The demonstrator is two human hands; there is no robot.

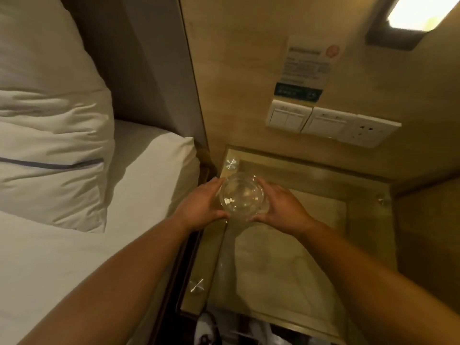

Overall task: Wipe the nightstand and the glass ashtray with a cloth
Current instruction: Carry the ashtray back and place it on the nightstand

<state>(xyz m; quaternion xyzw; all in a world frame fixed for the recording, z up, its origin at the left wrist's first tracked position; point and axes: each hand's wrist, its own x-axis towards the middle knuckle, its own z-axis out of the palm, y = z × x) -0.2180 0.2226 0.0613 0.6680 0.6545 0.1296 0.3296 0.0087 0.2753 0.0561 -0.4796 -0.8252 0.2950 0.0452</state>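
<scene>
Two bare hands, left hand (202,204) and right hand (280,206), clasp the glass ashtray (242,195) from opposite sides at the nightstand (286,270)'s back left corner, beside the bed (149,170); likely steadying slippery glass; no cloth visible

- The far left corner of the nightstand (286,265) is taken up by the ashtray (242,195), clasped between the left hand (201,205) and right hand (281,207).
- The near and right glass top is left open.
- The left side is bounded by the bed (154,170).
- The far side is closed by the wall (249,83), with switches (331,123) projecting just above.
</scene>
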